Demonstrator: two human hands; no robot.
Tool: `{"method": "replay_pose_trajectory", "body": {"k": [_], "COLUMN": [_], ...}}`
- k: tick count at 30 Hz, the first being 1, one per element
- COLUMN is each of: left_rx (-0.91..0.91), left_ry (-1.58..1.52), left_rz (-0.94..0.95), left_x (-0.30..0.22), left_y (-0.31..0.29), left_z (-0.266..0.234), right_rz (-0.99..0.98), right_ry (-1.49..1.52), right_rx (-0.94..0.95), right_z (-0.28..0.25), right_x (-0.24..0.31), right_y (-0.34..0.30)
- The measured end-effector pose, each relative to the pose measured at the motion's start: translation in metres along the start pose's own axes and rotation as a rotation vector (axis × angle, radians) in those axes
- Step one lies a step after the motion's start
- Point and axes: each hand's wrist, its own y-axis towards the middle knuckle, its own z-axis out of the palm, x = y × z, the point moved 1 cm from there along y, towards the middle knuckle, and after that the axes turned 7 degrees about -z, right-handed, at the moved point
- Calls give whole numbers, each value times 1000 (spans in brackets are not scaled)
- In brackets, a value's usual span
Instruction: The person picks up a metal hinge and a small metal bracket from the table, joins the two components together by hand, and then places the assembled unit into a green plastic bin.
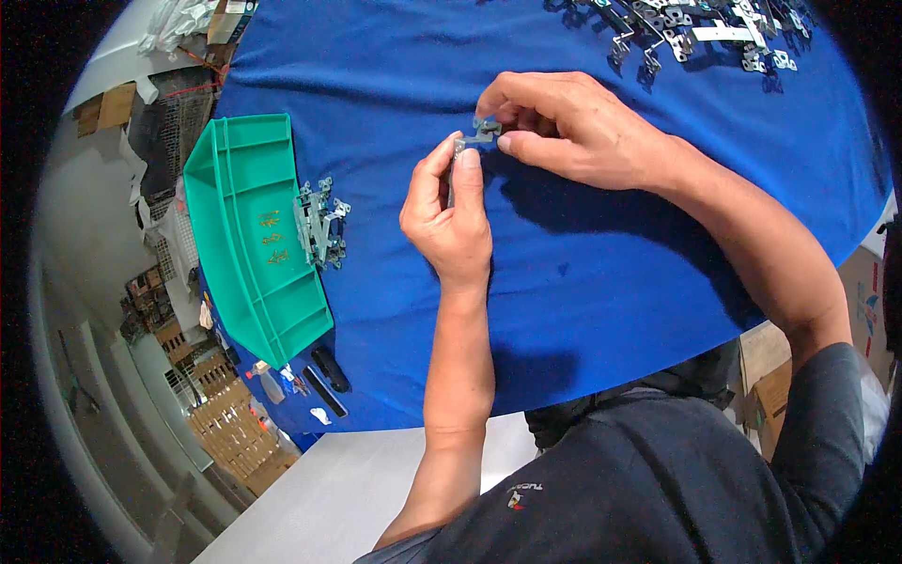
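A small silvery metal bracket (pixel 481 138) with a stepped, bent shape is held up over the blue cloth. My left hand (pixel 453 211) pinches its lower end between thumb and fingers, and part of the bracket runs down hidden behind the thumb. At its upper end, my right hand (pixel 573 127) curls round from the right, index finger and thumb on either side of the metal. Whether a smaller piece sits between those right fingertips cannot be made out.
A green divided tray (pixel 211 193) holds small brass-coloured pieces (pixel 272 239). Beside it lies a cluster of metal brackets (pixel 322 224). More metal parts (pixel 723 33) are heaped at the far right. Dark slim objects (pixel 325 390) lie near the blue cloth's (pixel 376 329) left front edge.
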Motion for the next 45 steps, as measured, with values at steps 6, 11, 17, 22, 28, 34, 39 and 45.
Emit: {"method": "replay_pose_trajectory", "body": {"k": [6, 11, 17, 22, 28, 34, 39, 45], "left_rx": [41, 28, -105, -86, -59, 19, 28, -104], "left_ry": [46, 31, -89, -92, -68, -8, 74, -77], "left_rz": [76, 50, -35, -42, -43, -25, 71, -60], "left_x": [-10, -10, -6, -8, -4, -9, -8, -10], "left_y": [-1, -2, -2, -2, -2, -2, 0, -3], "left_z": [3, 0, 1, 1, 1, 3, 1, 2], "right_rz": [-113, -126, 119, 15, 29, -96, -94, 133], "right_ry": [-52, -14, -2, -71, -84, -74, -37, -2], "right_rx": [-10, -153, -51, 25, 23, -17, -140, -32], "right_z": [4, 4, 2, 2, 2, 3, 3, -1], "right_x": [-11, -2, -4, -4, -2, -4, -3, 0], "right_y": [-2, 3, -1, 1, 0, 1, 2, -1]}}
